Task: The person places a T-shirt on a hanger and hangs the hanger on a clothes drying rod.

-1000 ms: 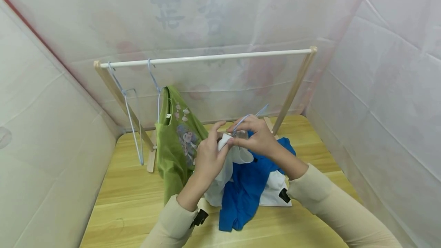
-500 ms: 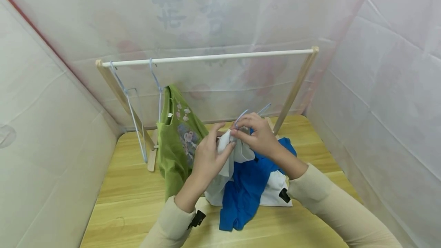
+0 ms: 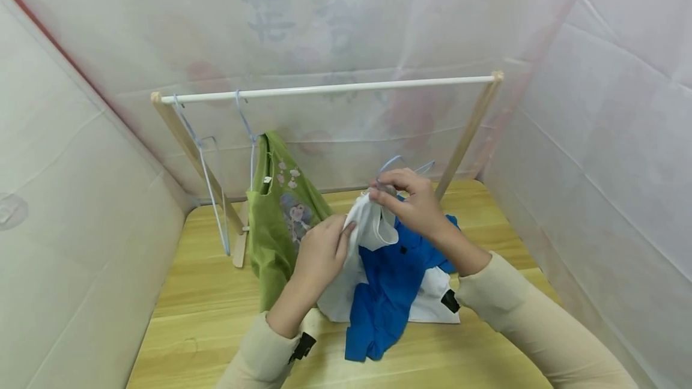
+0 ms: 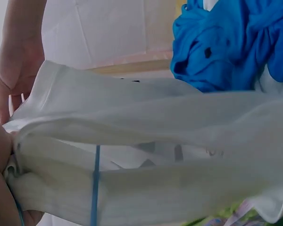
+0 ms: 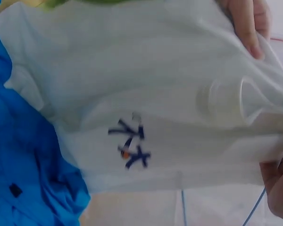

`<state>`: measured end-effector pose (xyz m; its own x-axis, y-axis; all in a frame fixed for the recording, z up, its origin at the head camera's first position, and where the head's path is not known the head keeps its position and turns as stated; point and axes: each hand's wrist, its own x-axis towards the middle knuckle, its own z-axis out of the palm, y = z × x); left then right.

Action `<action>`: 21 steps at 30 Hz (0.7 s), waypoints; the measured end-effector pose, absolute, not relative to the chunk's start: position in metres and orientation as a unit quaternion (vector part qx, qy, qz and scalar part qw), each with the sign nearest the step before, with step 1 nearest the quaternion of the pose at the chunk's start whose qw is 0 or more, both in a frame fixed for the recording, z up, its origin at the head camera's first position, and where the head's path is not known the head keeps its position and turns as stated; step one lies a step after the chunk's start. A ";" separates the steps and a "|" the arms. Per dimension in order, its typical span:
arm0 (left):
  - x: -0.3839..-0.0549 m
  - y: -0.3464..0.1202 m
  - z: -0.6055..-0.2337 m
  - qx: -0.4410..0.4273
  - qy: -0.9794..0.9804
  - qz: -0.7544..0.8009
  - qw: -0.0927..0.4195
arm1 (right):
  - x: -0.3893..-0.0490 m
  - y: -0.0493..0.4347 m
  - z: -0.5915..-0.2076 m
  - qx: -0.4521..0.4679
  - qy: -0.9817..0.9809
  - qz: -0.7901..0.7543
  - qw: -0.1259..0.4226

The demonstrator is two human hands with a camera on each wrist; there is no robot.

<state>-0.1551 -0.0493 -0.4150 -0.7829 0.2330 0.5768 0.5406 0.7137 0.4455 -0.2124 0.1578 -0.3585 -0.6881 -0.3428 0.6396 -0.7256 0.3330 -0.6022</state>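
Observation:
My left hand (image 3: 321,251) grips a bunched part of a white shirt (image 3: 373,227), its thumb pressed against the cloth. Just to the right and higher, my right hand (image 3: 413,200) pinches the shirt's upper edge together with a light blue wire hanger (image 3: 399,156). Part of that hanger is hidden by the fingers and the cloth. Dark blue printed characters show on the shirt front (image 5: 132,141) in the right wrist view. In the left wrist view, a straight length of hanger wire (image 4: 95,188) crosses the white cloth. The shirt's lower part hangs toward the table.
A blue garment (image 3: 389,281) lies on the wooden table (image 3: 205,329), over another white cloth (image 3: 432,293). Behind stands a rack with a white rail (image 3: 335,88). On it hang a bare hanger (image 3: 208,188) and a green top (image 3: 270,227), left of my hands.
My left hand has slid down and left along the white shirt. My right hand has risen slightly to the right with the hanger, and the cloth between the hands is more stretched out.

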 end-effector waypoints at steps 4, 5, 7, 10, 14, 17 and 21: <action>-0.153 -0.057 -0.407 -0.211 -0.876 -0.343 0.266 | -0.208 0.163 -0.343 0.337 -0.782 0.477 0.216; -0.152 -0.059 -0.405 -0.210 -0.872 -0.349 0.270 | -0.210 0.166 -0.344 0.333 -0.784 0.474 0.224; -0.150 -0.064 -0.401 -0.211 -0.868 -0.353 0.278 | -0.218 0.173 -0.349 0.321 -0.790 0.461 0.246; -0.148 -0.070 -0.396 -0.213 -0.868 -0.350 0.281 | -0.229 0.183 -0.359 0.310 -0.800 0.439 0.265; -0.145 -0.073 -0.393 -0.212 -0.871 -0.342 0.283 | -0.237 0.190 -0.368 0.313 -0.807 0.419 0.273; -0.144 -0.073 -0.393 -0.210 -0.871 -0.343 0.282 | -0.240 0.194 -0.371 0.315 -0.810 0.408 0.279; -0.143 -0.074 -0.393 -0.209 -0.870 -0.347 0.282 | -0.243 0.200 -0.375 0.306 -0.815 0.403 0.280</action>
